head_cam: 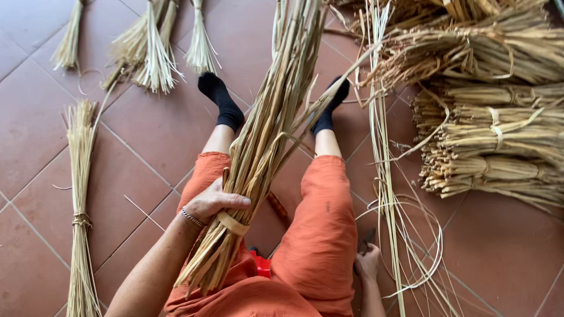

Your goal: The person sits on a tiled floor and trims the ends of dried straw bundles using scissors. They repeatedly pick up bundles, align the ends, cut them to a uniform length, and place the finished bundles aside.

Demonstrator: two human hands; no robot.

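Observation:
My left hand (212,202) grips a thick bundle of dry straw stalks (267,129) that slants across my lap, its cut ends near my left thigh. A flat straw band (232,223) wraps the bundle just below my fingers. My right hand (368,260) rests low beside my right thigh, on the floor, closed on the dark handles of a tool (365,242) that looks like scissors. I sit with my legs stretched out in orange trousers and black socks.
Tied straw bundles (499,135) are stacked at the right. Long loose strands (390,194) run down the floor beside my right leg. A thin tied bundle (80,205) lies at the left, and several small sheaves (154,53) lie at the top left on the terracotta tiles.

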